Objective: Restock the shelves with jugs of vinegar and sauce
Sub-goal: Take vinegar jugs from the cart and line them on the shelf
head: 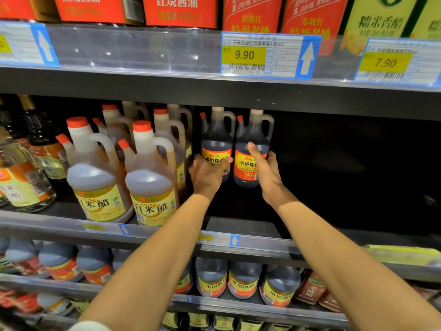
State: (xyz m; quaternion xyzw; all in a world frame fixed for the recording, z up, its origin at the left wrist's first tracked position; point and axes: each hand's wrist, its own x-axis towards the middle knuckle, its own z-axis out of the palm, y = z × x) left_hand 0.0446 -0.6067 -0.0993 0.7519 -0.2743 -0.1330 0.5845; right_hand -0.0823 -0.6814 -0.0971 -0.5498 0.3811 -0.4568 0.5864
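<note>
Gripping 2 dark vinegar jugs (upright), left hand (pixel 207 174), right hand (pixel 263 168)

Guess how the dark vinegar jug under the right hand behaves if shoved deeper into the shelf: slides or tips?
The dark plastic vinegar jug with the red-and-yellow label looks nearly full, so probably heavy for its size. Its squat wide body likely slides rather than tips. The right hand wraps it around the label, mid-body, which should keep a push steady. The black shelf board looks smooth, so probably little drag.
</note>
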